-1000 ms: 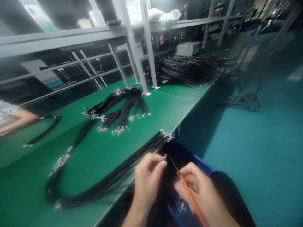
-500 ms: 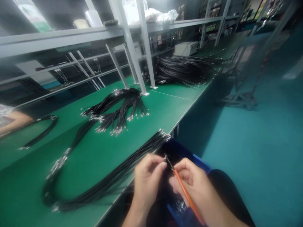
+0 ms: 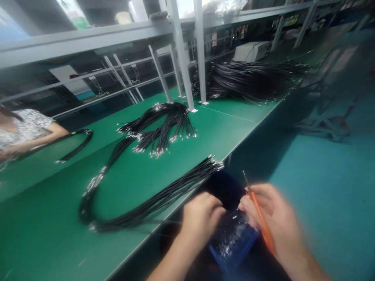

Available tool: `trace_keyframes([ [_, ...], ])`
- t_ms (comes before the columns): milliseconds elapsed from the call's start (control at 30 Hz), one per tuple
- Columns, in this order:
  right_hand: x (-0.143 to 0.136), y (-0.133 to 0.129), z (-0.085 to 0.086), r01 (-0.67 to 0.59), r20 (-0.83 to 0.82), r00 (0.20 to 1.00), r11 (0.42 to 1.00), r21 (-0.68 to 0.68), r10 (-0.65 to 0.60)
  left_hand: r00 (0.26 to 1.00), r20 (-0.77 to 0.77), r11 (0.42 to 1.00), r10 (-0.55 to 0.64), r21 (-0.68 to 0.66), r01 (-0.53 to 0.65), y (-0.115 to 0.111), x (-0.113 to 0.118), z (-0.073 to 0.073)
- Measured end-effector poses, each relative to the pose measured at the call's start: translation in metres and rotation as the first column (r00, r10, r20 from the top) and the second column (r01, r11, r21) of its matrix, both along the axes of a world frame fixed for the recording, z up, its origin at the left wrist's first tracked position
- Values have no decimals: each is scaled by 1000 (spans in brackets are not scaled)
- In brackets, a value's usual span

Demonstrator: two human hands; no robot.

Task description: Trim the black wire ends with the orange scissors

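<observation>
The right hand (image 3: 278, 220) has its fingers closed round an orange-handled tool (image 3: 263, 226), its thin metal tip pointing up and to the left. The left hand (image 3: 202, 214), at lower center, has its fingers curled, with the thumb near the forefinger; whether they pinch anything cannot be told. Between and below the hands, at the bottom of the frame, is a blue container (image 3: 216, 255) with small shiny pieces (image 3: 230, 244) inside.

Just beyond the left hand, a long black cable bundle (image 3: 158, 201) lies on the green table (image 3: 117, 195), its silvery ends near the table edge above the container. It bends round at left center and runs up to fanned black cables (image 3: 170, 121). Behind those, upright shelf posts (image 3: 183, 66) stand on the table and carry a shelf (image 3: 88, 37) across the top. A large cable pile (image 3: 249, 80) and a pale box (image 3: 252, 51) lie beyond, at upper right. A person (image 3: 23, 128) is at far left, near a curved cable bundle (image 3: 80, 146).

The table edge slants from bottom center to upper right. Bare green surface lies inside the bend and right of the fanned cables; right of the edge is open blue-green floor (image 3: 316, 183), with a blurred metal stand (image 3: 325, 127) farther back.
</observation>
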State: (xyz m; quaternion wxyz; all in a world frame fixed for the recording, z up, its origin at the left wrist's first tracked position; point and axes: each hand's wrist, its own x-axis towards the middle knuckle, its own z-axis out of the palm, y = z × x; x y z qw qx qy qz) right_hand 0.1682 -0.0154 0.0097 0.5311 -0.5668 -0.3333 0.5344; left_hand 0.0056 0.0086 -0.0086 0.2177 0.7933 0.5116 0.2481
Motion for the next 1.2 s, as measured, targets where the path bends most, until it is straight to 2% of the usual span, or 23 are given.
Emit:
trace_keyframes([
  [33,-1,1,-1,-3,54,999,999,36,1,985,-93,987,145,78,-138,3,-8,-2],
  [100,-7,4,-4,-48,246,969,988,145,11,863,-262,899,431,212,-384,10,-25,-6],
  [133,-11,5,-6,-107,388,921,972,208,18,806,-326,868,494,228,-440,13,-34,-7],
  [200,-19,7,-10,-273,684,730,919,285,5,765,-380,854,520,202,-480,19,-47,-10],
  [267,-27,10,-15,-418,850,526,868,270,-11,784,-373,867,496,163,-471,22,-55,-11],
  [300,-31,11,-18,-461,881,474,853,245,3,797,-357,872,487,150,-466,24,-59,-11],
  [333,-34,12,-21,-479,883,468,852,209,47,808,-337,875,483,136,-466,25,-61,-9],
  [433,-39,18,-33,-485,785,566,872,70,252,849,-256,885,462,70,-460,29,-67,0],
  [500,-37,22,-39,-453,679,664,891,31,314,904,-153,914,400,-1,-405,30,-65,12],
  [533,-33,25,-40,-398,602,745,916,58,286,934,-80,935,349,-36,-353,30,-61,20],
  [567,-29,28,-39,-306,503,838,946,109,213,963,62,963,261,-92,-255,30,-55,27],
  [600,-23,30,-37,-172,359,928,971,165,104,965,187,979,182,-122,-161,28,-47,35],
  [633,-17,32,-32,-23,235,971,974,227,-32,958,259,987,123,-132,-91,27,-37,42],
  [667,-11,33,-25,72,158,980,960,271,-118,951,297,990,81,-131,-43,25,-27,49],
  [733,0,33,-8,126,108,981,949,288,-163,939,343,994,25,-106,12,21,-7,58],
  [800,9,29,9,125,70,987,965,231,-145,935,354,999,-17,-36,32,17,8,62],
  [900,13,21,25,63,-83,995,977,205,-47,939,343,999,-23,53,5,13,16,57],
  [1000,7,14,26,-2,-243,969,977,214,55,911,410,999,41,-8,-42,9,13,49],
  [1100,-6,10,15,-74,-314,943,988,135,113,854,505,988,127,-144,-62,5,10,44],
  [1200,-18,8,5,-10,-337,941,997,77,35,782,587,950,210,-312,-21,2,10,41],
])
